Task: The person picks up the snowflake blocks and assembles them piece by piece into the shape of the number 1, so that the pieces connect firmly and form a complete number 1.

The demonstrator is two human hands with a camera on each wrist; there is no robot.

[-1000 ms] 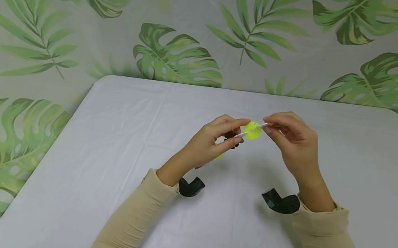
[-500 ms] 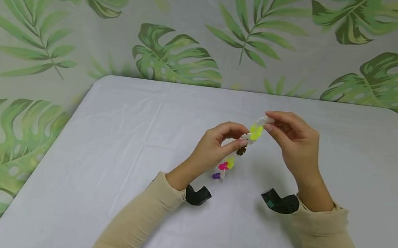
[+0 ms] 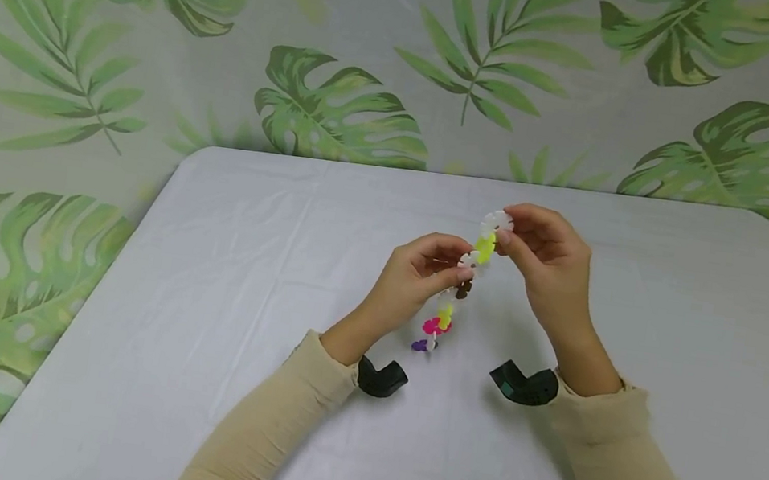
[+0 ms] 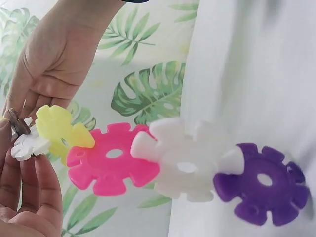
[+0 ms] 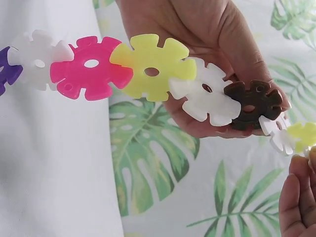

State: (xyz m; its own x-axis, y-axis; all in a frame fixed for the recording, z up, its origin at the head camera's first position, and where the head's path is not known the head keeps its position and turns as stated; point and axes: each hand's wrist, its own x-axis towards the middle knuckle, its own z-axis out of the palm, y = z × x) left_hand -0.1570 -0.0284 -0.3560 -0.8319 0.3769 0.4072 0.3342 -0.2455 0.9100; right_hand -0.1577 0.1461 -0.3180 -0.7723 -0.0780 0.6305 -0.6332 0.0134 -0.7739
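A chain of interlocking plastic snowflake discs hangs between my hands. My left hand [image 3: 416, 277] pinches a white disc [image 3: 469, 262] in the chain's upper part. My right hand [image 3: 546, 273] holds the top end, its fingertips and thumb at a white disc [image 3: 496, 221] and the yellow disc [image 3: 485, 248] joined below it. Under my left fingers hang a brown disc [image 5: 253, 104], another white disc [image 5: 211, 98], a yellow disc [image 5: 153, 69], a pink disc [image 4: 113, 160], a white disc [image 4: 186, 170] and, at the bottom end, a purple disc [image 4: 264, 185]. My right fingers partly hide the top joint.
A white-covered table [image 3: 206, 265] lies under both hands. Behind it hangs a leaf-print cloth [image 3: 344, 105]. A black wrist device [image 3: 381, 377] sticks out at the left cuff, and a similar black device [image 3: 524, 383] at the right cuff.
My left hand has shifted down along the chain from beside the yellow disc, and the lower discs have come into view. My right hand has moved slightly left and up, turning the end white disc face-on.
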